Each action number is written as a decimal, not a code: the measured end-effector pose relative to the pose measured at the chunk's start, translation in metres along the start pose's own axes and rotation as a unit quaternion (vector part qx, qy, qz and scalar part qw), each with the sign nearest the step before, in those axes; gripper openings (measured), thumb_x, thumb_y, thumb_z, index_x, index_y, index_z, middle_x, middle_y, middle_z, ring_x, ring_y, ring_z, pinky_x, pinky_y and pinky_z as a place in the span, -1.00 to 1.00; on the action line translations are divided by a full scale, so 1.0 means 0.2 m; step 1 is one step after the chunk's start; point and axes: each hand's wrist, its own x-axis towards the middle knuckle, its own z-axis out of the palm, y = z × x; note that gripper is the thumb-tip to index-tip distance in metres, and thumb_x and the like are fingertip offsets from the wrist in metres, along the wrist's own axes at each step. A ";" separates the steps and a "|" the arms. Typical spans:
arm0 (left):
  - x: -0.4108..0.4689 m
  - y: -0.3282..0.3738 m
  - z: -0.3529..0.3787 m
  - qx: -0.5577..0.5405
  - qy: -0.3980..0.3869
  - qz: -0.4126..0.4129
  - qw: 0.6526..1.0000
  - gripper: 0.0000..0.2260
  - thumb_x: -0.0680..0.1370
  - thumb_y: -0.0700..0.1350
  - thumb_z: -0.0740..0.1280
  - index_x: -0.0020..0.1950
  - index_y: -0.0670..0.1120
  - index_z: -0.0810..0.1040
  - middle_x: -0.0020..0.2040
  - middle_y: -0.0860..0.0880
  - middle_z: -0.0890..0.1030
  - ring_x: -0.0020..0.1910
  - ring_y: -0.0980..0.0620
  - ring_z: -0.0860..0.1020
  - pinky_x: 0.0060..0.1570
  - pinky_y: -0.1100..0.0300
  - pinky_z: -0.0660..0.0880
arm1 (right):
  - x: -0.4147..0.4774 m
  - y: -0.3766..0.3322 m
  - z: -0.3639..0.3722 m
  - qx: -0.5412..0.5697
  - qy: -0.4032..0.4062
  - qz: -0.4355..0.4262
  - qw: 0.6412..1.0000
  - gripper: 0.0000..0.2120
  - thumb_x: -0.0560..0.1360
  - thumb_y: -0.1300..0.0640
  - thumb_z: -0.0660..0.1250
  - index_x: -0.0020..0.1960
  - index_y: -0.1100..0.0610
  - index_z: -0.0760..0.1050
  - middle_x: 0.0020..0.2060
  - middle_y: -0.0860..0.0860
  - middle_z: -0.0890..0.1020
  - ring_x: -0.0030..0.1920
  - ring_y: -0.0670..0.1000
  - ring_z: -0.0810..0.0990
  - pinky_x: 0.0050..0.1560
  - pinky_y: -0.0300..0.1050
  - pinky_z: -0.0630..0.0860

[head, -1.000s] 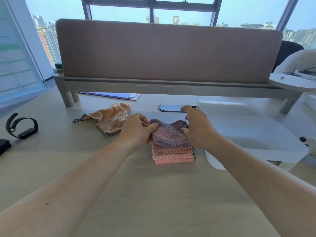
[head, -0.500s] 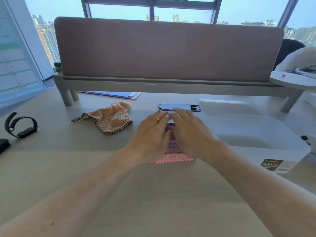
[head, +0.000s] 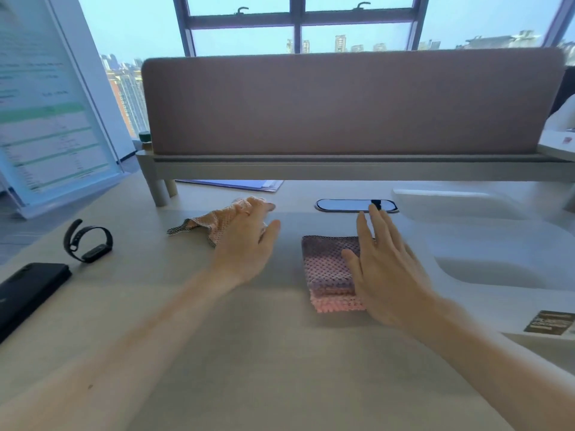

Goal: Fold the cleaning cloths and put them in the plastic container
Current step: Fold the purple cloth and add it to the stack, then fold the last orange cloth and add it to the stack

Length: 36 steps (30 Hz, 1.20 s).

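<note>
- The right hand point(head: 384, 272) is laid flat, fingers spread, gripping nothing, on a folded stack of purple and pink waffle-weave cloths point(head: 328, 269).
- The left hand point(head: 245, 241), open and empty, is reached over a crumpled peach cloth point(head: 214, 220), not yet folded.
- The translucent plastic container point(head: 497, 259) just right of the stack seems unfilled.

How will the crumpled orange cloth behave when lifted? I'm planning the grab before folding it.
The orange cloth lies bunched in soft folds, so it will probably sag from wherever it is pinched. Its thin look suggests it is light. The nubbly weave should grip fingers rather than slip. The left hand reaches over it, open; the right hand lies flat on the folded stack.
</note>
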 end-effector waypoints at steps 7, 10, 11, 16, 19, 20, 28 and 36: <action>0.04 -0.34 -0.11 0.195 0.015 -0.021 0.980 -0.96 0.60 -0.13 0.33 -0.05 -0.04 0.53 -0.08 -0.06 0.63 0.00 -0.15 0.60 -0.08 0.05 0.48 | -0.11 -0.18 -0.12 0.051 0.039 -0.117 0.991 -0.30 0.55 -0.32 -0.19 0.63 -0.07 0.07 0.65 -0.10 -0.03 0.64 -0.05 -0.13 0.55 -0.16 -0.07; 0.01 -0.24 -0.24 0.075 0.040 0.013 0.996 -0.91 0.67 -0.11 0.27 -0.04 -0.01 0.46 -0.16 -0.04 0.64 -0.13 -0.11 0.59 -0.17 0.07 0.41 | -0.09 -0.21 -0.14 0.138 0.023 -0.104 0.985 -0.41 0.57 -0.32 0.07 0.54 -0.14 0.26 0.53 -0.23 0.27 0.50 -0.18 0.18 0.34 -0.32 0.14; -0.01 -0.16 -0.30 0.031 0.045 0.029 0.998 -0.90 0.69 -0.09 0.24 -0.03 -0.02 0.45 -0.22 0.03 0.64 -0.20 -0.02 0.59 -0.21 0.11 0.39 | -0.08 -0.23 -0.16 0.179 0.024 -0.093 0.979 -0.43 0.57 -0.27 0.20 0.54 -0.16 0.26 0.49 -0.26 0.32 0.44 -0.22 0.23 0.26 -0.33 0.16; -0.13 0.25 -0.62 -0.153 -0.007 0.091 0.984 -0.87 0.69 -0.06 0.25 0.06 -0.07 0.55 -0.22 0.05 0.66 -0.24 0.11 0.60 -0.16 0.10 0.57 | 0.00 -0.45 -0.23 0.385 0.006 -0.047 0.922 -0.27 0.40 -0.23 0.50 0.48 -0.13 0.31 0.35 -0.16 0.50 0.31 -0.13 0.49 0.25 -0.11 0.51; -0.20 0.36 -0.70 -0.158 -0.008 0.092 0.983 -0.89 0.68 -0.07 0.29 0.05 -0.06 0.57 -0.20 0.04 0.64 -0.28 0.18 0.57 -0.28 0.30 0.53 | -0.01 -0.53 -0.25 0.392 0.003 -0.050 0.918 -0.79 0.45 -0.01 0.45 0.05 0.01 0.57 -0.05 -0.09 0.68 -0.02 -0.06 0.65 0.02 0.03 0.65; -0.23 0.39 -0.73 -0.168 -0.007 0.089 0.982 -0.90 0.67 -0.08 0.30 0.04 -0.07 0.58 -0.21 0.03 0.62 -0.31 0.18 0.55 -0.31 0.34 0.51 | -0.02 -0.52 -0.26 0.375 0.022 -0.054 0.925 -0.93 0.46 0.07 0.41 -0.08 0.04 0.55 -0.14 -0.07 0.67 -0.11 -0.03 0.64 -0.05 0.03 0.63; -0.42 0.45 -0.90 -0.132 -0.072 0.065 0.986 -0.83 0.51 0.01 0.48 0.03 -0.02 0.60 -0.29 0.11 0.60 -0.37 0.24 0.53 -0.38 0.42 0.43 | -0.22 -0.24 -0.37 0.312 0.078 -0.053 0.945 -0.82 0.47 0.22 0.27 -0.04 -0.05 0.51 -0.10 -0.09 0.64 -0.22 0.03 0.64 -0.32 -0.16 0.42; -0.56 0.36 -0.92 -0.152 -0.020 0.111 0.982 -0.84 0.51 0.04 0.42 -0.08 -0.01 0.73 -0.31 -0.21 0.58 -0.42 0.03 0.49 -0.42 0.23 0.44 | -0.37 0.01 -0.70 0.273 0.082 -0.126 0.950 -0.91 0.54 0.16 0.46 -0.08 -0.03 0.65 -0.30 -0.12 0.70 -0.25 -0.06 0.69 -0.31 -0.09 0.62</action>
